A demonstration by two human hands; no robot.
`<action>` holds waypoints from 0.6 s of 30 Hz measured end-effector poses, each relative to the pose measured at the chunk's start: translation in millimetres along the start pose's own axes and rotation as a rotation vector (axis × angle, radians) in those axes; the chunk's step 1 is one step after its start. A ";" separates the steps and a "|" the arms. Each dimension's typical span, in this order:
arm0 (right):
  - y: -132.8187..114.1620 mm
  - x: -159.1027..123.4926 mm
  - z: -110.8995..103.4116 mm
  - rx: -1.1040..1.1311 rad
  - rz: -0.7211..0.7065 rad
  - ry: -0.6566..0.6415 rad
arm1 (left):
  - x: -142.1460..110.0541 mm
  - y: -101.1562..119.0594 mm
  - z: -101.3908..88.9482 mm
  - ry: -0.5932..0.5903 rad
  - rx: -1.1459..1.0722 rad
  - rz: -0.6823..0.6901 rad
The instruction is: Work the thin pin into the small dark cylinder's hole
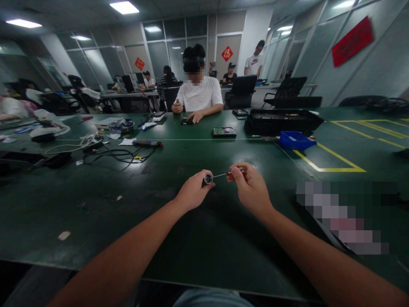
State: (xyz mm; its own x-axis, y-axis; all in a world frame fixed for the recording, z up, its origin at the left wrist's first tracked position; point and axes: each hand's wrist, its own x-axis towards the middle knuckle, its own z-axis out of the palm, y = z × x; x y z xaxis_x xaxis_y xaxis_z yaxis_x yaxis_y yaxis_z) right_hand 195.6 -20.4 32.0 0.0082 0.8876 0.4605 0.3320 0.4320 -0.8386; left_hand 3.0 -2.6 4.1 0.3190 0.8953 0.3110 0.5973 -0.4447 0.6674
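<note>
My left hand (pixel 195 190) is closed around a small dark cylindrical part (pixel 208 179) with a silver ring at its open end, which faces me. A screwdriver (pixel 237 171) with a reddish handle is pinched in my right hand (pixel 251 187). Its thin metal shaft points left, and the tip meets or comes very near the ring; which of these, I cannot tell. Both hands are just above the green table (pixel 204 247). Fingers of my left hand hide most of the cylinder's body.
Across the table a person (pixel 200 91) works on a small dark device. Between us lies a hard drive (pixel 224 132). A black case (pixel 283 121) and a blue bin (pixel 297 140) stand at right. Cables (pixel 123 155) and a power screwdriver (pixel 147 143) lie at left.
</note>
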 end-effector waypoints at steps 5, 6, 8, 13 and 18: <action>-7.4 -0.5 -4.1 -0.253 0.008 -0.014 | -0.2 -1.9 1.0 0.003 -0.004 -0.020; -8.3 -0.7 -4.6 -0.275 -0.005 -0.015 | -0.2 -1.8 1.0 -0.001 -0.003 -0.024; -9.4 -1.5 -5.2 -0.258 -0.049 -0.052 | -0.1 -1.8 0.6 -0.005 0.001 -0.038; -10.9 -4.8 -6.6 -0.229 -0.184 -0.183 | 0.3 -4.0 0.7 0.019 0.000 -0.024; -6.4 -3.9 -2.7 -0.029 -0.054 -0.113 | 0.4 -5.0 2.4 0.023 -0.006 -0.018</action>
State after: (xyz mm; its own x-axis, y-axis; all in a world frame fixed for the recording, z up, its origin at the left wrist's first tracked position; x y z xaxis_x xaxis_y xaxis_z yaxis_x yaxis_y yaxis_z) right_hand 196.0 -27.0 36.4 -0.1160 0.8761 0.4679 0.3560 0.4764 -0.8039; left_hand 1.9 -0.1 -0.7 0.2914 0.9034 0.3144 0.5980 -0.4286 0.6772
